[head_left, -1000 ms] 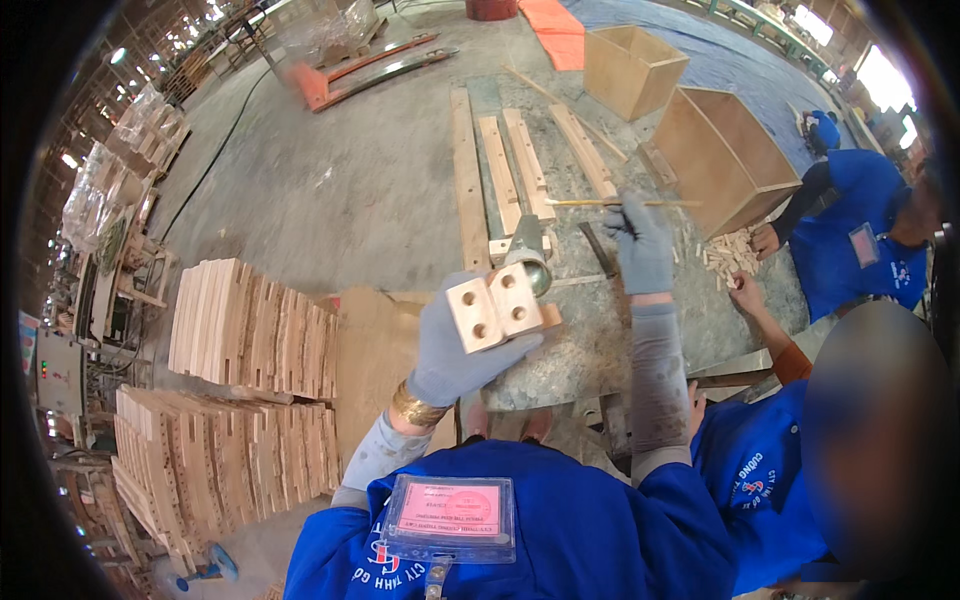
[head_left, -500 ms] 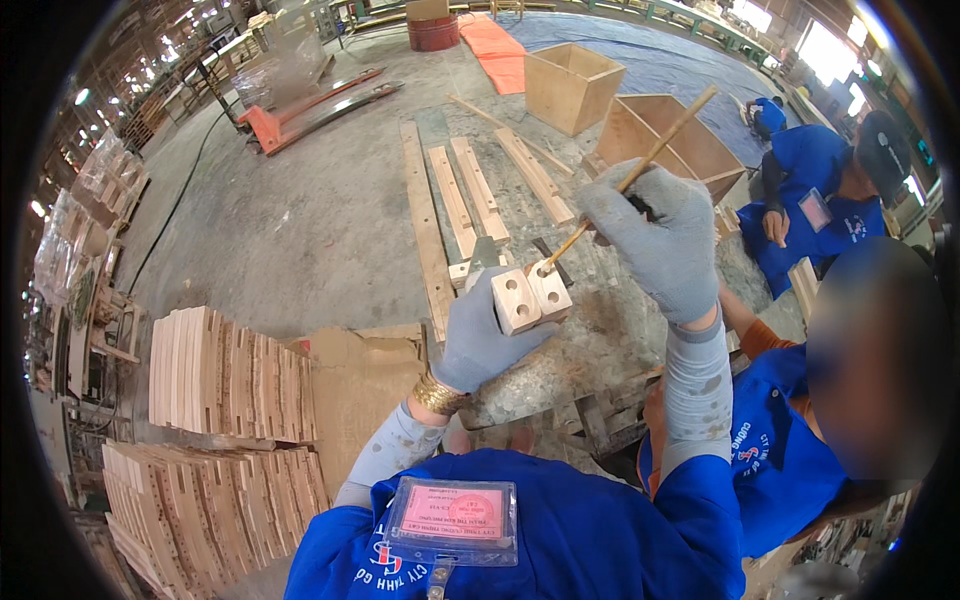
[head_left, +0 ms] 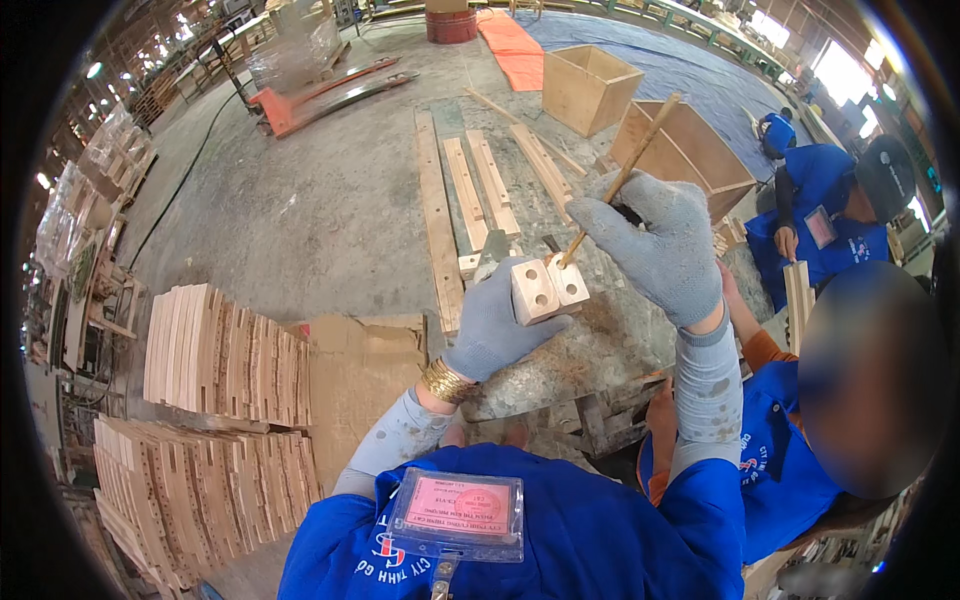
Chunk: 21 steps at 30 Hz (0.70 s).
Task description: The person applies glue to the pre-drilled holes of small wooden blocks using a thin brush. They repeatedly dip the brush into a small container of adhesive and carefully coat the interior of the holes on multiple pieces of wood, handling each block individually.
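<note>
My gloved left hand (head_left: 497, 325) is closed around two pale wooden pieces (head_left: 535, 292) held side by side, their end faces turned up toward me. Each end shows drilled round holes. In my gloved right hand (head_left: 655, 240) is a thin wooden stick (head_left: 650, 135), slanting up to the right. Its lower tip meets a hole in the right-hand piece; how deep it sits cannot be seen. Beyond my hands, several wooden strips (head_left: 487, 180) lie on the worktop (head_left: 600, 350), along with a longer drilled bar (head_left: 435, 215).
Stacks of cut wooden parts (head_left: 225, 355) stand at the left beside a cardboard sheet (head_left: 365, 375). Two plywood boxes (head_left: 590, 90) are at the far right. A co-worker (head_left: 800, 430) sits close on my right, another (head_left: 825, 220) beyond. An orange pallet jack (head_left: 290, 110) stands far left.
Both hands and the wooden pieces appear slightly shifted right, as the whole view has moved. The stick's tip stays at a hole, and the stick stands a little steeper.
</note>
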### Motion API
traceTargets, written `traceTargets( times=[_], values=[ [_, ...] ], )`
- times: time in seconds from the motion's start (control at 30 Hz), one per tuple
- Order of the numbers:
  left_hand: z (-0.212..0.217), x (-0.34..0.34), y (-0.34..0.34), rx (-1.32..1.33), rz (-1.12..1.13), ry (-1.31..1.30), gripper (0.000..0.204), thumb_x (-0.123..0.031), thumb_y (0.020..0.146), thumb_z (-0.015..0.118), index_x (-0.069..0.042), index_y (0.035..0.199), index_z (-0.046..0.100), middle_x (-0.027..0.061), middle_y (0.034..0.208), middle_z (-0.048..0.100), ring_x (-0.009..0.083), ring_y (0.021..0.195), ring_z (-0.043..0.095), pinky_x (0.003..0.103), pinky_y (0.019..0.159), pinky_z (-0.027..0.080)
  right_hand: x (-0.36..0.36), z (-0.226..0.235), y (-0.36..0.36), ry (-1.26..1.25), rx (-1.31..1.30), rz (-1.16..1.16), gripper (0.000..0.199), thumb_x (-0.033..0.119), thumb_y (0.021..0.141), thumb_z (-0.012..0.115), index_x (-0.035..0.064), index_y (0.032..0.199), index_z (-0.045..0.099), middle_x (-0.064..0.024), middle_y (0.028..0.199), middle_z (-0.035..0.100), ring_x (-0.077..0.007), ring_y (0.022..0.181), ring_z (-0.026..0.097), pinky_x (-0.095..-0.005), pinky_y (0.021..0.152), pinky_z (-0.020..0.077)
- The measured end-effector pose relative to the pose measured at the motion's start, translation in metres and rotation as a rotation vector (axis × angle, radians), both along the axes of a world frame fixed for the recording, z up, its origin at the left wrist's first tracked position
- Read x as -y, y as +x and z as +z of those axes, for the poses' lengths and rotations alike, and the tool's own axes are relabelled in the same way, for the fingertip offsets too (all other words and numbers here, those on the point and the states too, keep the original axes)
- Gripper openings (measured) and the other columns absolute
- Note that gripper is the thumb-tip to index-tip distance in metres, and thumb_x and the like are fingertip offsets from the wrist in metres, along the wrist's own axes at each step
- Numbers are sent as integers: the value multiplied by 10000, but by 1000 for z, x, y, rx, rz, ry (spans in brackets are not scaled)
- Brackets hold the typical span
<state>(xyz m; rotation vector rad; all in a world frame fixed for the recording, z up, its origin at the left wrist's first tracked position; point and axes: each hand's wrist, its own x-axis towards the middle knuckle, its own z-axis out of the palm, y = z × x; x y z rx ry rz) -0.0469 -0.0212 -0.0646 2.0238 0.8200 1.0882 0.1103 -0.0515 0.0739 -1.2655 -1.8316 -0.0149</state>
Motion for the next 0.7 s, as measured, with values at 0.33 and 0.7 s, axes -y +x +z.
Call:
traceTargets(
  times=[0.33, 0.7],
  values=[
    [2, 0, 3, 25, -25, -27, 588, -245, 608, 821, -29, 1052, 503, 83, 937, 620, 151, 842, 608, 291, 746, 494, -5, -1, 2, 47, 83, 2, 260, 216, 745, 677, 20, 610, 572, -129, 478, 486, -253, 413, 505, -311, 403, 380],
    [4, -5, 6, 26, -30, -28, 594, -249, 600, 826, -31, 1043, 496, 83, 936, 620, 154, 839, 617, 293, 731, 500, 7, 8, 12, -56, -289, -111, 221, 176, 782, 640, -24, 691, 617, -68, 490, 561, -84, 429, 539, -231, 415, 397]
  ],
)
